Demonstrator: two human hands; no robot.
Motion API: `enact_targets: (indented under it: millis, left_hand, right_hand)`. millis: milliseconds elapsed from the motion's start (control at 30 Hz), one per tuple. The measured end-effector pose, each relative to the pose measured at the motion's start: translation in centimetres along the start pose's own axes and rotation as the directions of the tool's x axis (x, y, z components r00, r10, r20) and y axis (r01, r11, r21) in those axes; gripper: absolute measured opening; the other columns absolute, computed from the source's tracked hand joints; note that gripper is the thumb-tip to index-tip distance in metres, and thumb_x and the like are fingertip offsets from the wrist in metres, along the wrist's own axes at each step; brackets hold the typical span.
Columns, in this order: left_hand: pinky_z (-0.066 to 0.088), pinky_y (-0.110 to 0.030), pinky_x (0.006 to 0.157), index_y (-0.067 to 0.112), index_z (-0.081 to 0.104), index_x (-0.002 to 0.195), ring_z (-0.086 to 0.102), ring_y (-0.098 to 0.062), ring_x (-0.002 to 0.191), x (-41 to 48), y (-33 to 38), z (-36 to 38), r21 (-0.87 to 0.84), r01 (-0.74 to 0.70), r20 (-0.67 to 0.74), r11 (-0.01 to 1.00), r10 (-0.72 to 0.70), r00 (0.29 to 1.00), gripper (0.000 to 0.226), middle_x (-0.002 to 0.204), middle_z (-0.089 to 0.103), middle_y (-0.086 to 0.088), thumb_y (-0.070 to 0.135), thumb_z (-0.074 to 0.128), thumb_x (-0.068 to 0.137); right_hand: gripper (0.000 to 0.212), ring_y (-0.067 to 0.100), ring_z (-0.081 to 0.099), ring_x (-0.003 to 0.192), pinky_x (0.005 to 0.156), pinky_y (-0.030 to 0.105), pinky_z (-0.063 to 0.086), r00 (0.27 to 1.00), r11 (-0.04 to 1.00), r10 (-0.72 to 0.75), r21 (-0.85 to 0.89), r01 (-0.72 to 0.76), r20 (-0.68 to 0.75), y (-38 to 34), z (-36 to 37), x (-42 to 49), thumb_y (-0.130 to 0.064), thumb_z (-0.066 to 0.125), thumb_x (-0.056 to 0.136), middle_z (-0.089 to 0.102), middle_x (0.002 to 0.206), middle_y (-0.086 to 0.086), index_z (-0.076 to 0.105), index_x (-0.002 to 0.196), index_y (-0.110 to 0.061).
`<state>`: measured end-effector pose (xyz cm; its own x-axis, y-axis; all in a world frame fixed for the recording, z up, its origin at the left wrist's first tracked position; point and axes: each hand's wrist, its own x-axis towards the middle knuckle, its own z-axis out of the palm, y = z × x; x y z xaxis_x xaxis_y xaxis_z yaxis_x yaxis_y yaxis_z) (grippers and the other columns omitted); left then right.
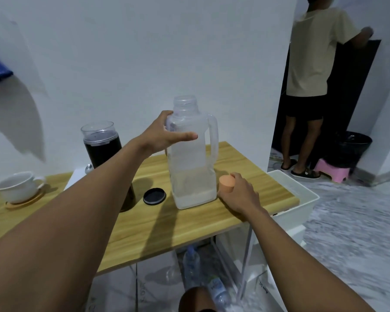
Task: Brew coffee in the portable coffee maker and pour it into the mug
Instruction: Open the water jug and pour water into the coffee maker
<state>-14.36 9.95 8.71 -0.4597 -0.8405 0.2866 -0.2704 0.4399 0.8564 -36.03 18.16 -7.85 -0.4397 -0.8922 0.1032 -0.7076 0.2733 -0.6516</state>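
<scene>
So the clear plastic water jug (193,167) stands upright mid-table (189,226), neck open, water only in its lower part. Left hand (164,134) is wrapped round the jug's shoulder, thumb straight across the front, fingers curled round the far side. Right hand (239,194) sits on the wood just right of the jug's base, pinching the orange cap (226,184). The portable coffee maker (101,145), dark body with a clear top, is left of the jug, partly hidden by the forearm. A black lid (154,195) lies flat just left of the jug's base. The white mug (16,186) is way off left of the jug on a wooden coaster (23,203).
</scene>
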Motion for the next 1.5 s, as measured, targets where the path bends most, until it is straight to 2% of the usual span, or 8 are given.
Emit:
enact_targets:
  millis: [200,400,567,667,767,1000,1267,1500]
  left_hand:
    - [0.054,-0.012,0.071,0.018,0.047,0.139,0.065,-0.001,0.103,-0.2,0.0,0.1,-0.009,-0.051,0.012,0.999,0.051,0.999,0.079,0.128,0.060,0.005,0.029,0.089,0.073]
    - [0.057,-0.025,0.090,0.018,0.038,0.144,0.062,-0.003,0.114,-0.3,-0.3,0.1,0.004,-0.049,0.017,0.999,0.049,0.999,0.088,0.135,0.056,0.004,0.033,0.089,0.074]
    - [0.054,-0.030,0.096,0.016,0.037,0.148,0.058,-0.012,0.121,-0.5,0.0,0.5,0.027,-0.025,-0.047,0.999,0.026,0.999,0.096,0.136,0.055,0.004,0.037,0.091,0.070]
    - [0.055,-0.020,0.077,0.020,0.066,0.118,0.069,-0.004,0.099,-0.2,0.3,0.4,0.034,-0.058,-0.026,0.998,0.059,0.998,0.052,0.107,0.074,0.010,0.031,0.090,0.074]
    - [0.051,-0.011,0.066,0.026,0.074,0.099,0.072,0.000,0.087,-0.1,0.4,0.2,0.044,-0.054,-0.011,0.998,0.054,0.998,0.031,0.094,0.077,0.013,0.034,0.090,0.073]
    - [0.049,-0.009,0.058,0.029,0.071,0.087,0.070,0.004,0.078,0.3,0.8,-0.6,0.090,-0.033,-0.096,0.995,0.042,0.994,0.033,0.085,0.075,0.017,0.040,0.094,0.065]
    - [0.055,-0.045,0.097,0.014,0.073,0.108,0.071,-0.017,0.102,2.1,5.9,-5.1,0.215,-0.021,0.009,0.976,0.020,1.000,0.071,0.108,0.075,-0.005,0.061,0.088,0.056]
    - [0.051,-0.034,0.101,0.027,0.070,0.114,0.066,-0.007,0.108,5.6,5.9,-10.6,0.290,0.018,0.109,0.957,-0.052,0.993,0.079,0.113,0.073,0.009,0.073,0.081,0.051]
  right_hand:
    - [0.079,0.030,0.039,0.134,0.106,0.044,0.033,0.988,0.998,-0.007,-0.060,0.016,0.153,0.7,-0.6,0.7,-0.061,0.055,0.085,0.044,0.148,0.005,0.028,0.152,-0.030]
    - [0.037,0.015,0.055,0.122,0.097,0.034,0.044,0.992,0.811,-0.124,0.578,0.085,0.028,-3.8,-4.7,2.5,-0.053,0.049,0.095,0.060,0.130,-0.008,0.061,0.123,-0.033]
    - [0.051,0.005,0.068,0.093,0.079,0.027,0.050,0.976,0.642,-0.213,0.758,0.113,0.035,-9.6,-6.0,3.7,-0.077,0.042,0.085,0.073,0.104,-0.008,0.070,0.104,-0.039]
    - [0.070,0.022,0.060,0.071,0.071,0.032,0.049,0.977,0.572,-0.204,0.818,0.069,0.060,-10.8,-5.5,4.9,-0.076,0.051,0.081,0.064,0.080,0.005,0.068,0.093,-0.009]
    - [0.066,0.019,0.036,0.051,0.052,0.029,0.032,0.970,0.487,-0.232,0.872,0.048,0.076,-11.7,-5.0,6.0,-0.078,0.060,0.065,0.042,0.057,0.003,0.053,0.069,-0.012]
    - [0.059,0.017,0.023,0.045,0.045,0.026,0.019,0.967,0.504,-0.253,0.854,0.128,0.005,-13.6,-6.0,7.3,-0.073,0.065,0.063,0.029,0.051,0.001,0.037,0.058,-0.021]
    - [0.061,0.017,0.022,0.047,0.046,0.026,0.021,0.955,0.507,-0.294,0.840,0.194,-0.043,-17.8,-10.2,8.6,-0.074,0.069,0.061,0.028,0.053,0.000,0.035,0.058,-0.023]
    - [0.064,0.017,0.021,0.046,0.043,0.023,0.021,0.961,0.561,-0.275,0.807,0.184,-0.028,-21.3,-9.6,11.7,-0.075,0.071,0.061,0.028,0.053,0.000,0.033,0.054,-0.024]
